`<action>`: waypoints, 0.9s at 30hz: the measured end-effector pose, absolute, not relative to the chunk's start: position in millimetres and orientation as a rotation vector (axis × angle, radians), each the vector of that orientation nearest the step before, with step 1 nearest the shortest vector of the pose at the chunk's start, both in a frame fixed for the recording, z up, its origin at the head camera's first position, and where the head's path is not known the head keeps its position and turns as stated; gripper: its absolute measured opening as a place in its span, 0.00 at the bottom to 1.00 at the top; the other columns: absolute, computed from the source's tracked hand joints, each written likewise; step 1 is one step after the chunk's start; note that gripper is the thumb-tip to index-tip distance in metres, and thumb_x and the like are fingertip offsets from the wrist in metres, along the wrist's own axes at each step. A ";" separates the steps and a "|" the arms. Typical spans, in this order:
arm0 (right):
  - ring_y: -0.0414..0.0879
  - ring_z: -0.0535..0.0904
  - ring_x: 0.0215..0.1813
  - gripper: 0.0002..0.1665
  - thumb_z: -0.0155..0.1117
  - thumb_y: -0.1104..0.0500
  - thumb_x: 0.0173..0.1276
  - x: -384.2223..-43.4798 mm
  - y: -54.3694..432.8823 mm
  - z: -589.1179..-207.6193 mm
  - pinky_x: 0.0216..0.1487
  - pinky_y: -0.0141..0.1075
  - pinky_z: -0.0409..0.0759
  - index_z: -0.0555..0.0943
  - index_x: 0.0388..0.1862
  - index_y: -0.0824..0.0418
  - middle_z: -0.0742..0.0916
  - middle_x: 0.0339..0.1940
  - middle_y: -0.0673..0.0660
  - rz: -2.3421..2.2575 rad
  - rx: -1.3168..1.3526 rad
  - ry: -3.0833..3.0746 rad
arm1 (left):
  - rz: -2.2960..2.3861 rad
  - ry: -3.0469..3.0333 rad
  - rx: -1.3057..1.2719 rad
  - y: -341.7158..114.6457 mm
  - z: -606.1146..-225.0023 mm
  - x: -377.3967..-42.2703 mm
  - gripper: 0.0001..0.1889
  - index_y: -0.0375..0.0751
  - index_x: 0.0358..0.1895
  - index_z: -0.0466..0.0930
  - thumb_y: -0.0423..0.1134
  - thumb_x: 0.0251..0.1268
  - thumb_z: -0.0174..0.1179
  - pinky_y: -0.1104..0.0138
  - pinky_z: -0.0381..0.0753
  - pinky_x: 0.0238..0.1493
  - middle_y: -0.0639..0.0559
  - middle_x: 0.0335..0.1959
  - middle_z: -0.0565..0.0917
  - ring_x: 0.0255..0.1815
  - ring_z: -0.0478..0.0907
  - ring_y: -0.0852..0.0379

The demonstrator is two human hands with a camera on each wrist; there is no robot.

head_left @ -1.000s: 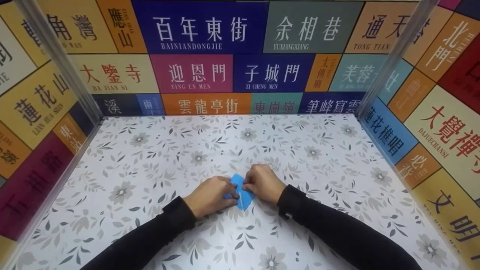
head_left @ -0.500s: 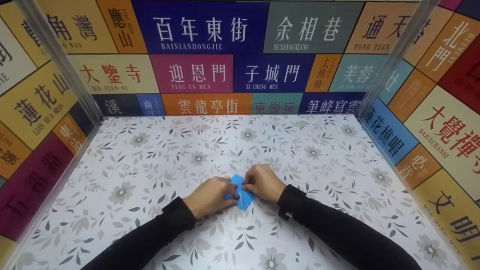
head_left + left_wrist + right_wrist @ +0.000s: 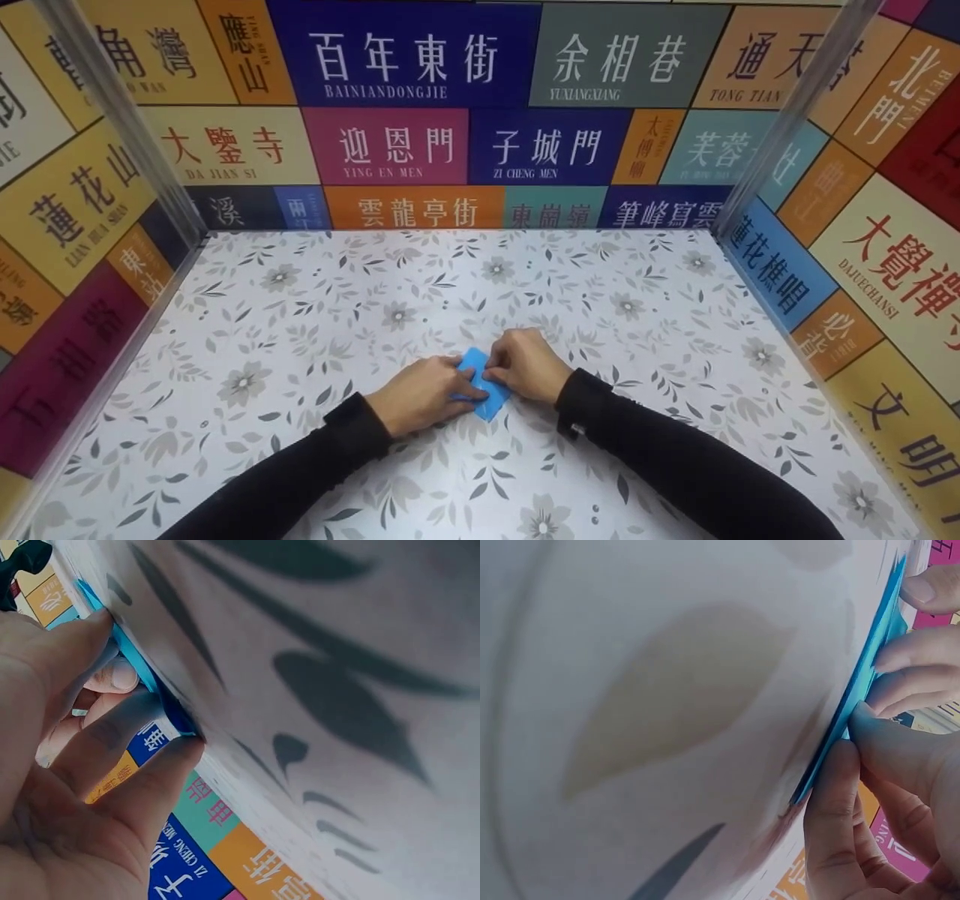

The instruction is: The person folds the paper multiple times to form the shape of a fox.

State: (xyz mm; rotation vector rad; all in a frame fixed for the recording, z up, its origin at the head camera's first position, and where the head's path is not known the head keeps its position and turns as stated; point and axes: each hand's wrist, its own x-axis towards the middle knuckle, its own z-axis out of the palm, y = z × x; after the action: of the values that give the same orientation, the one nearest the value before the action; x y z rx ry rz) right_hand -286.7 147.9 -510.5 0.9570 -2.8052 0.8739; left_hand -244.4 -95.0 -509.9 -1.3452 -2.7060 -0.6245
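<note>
A small folded sheet of blue paper (image 3: 491, 401) lies on the table, a light crease line showing near its front tip. My left hand (image 3: 424, 394) presses on its left part with fingertips and thumb spread apart; the left wrist view shows these fingertips on the thin blue paper (image 3: 135, 652). At the right edge, my right hand (image 3: 529, 364) pinches the paper between thumb and index finger. The right wrist view shows this pinch on the paper's edge (image 3: 832, 742), with the left fingers further along. Parts of the folds are hidden under both hands.
The table (image 3: 337, 285) has a white covering printed with grey flowers and leaves. Panels with coloured sign blocks (image 3: 405, 52) stand at the back and both sides. Clear strips (image 3: 787, 112) run up the corners.
The left fingers have shifted slightly to the right over the paper and now cover more of its middle crease. The right hand stays at the right edge. The paper has hardly moved.
</note>
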 end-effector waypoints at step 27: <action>0.40 0.86 0.31 0.10 0.91 0.59 0.66 -289.9 146.3 -511.0 0.37 0.31 0.81 0.94 0.30 0.58 0.95 0.28 0.52 0.932 0.969 -2.793 | -0.602 -2.675 -1.383 -94.3 -510.1 -246.9 0.11 0.50 0.59 0.99 0.42 0.79 0.78 0.53 0.97 0.60 0.52 0.56 0.99 0.61 0.95 0.44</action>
State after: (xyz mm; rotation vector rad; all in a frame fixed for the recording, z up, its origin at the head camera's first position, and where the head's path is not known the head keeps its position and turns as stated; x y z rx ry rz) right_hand -289.9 146.3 -511.0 0.9695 -2.7929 0.9317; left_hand -246.9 -94.3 -510.1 -1.3832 -2.6748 -0.6022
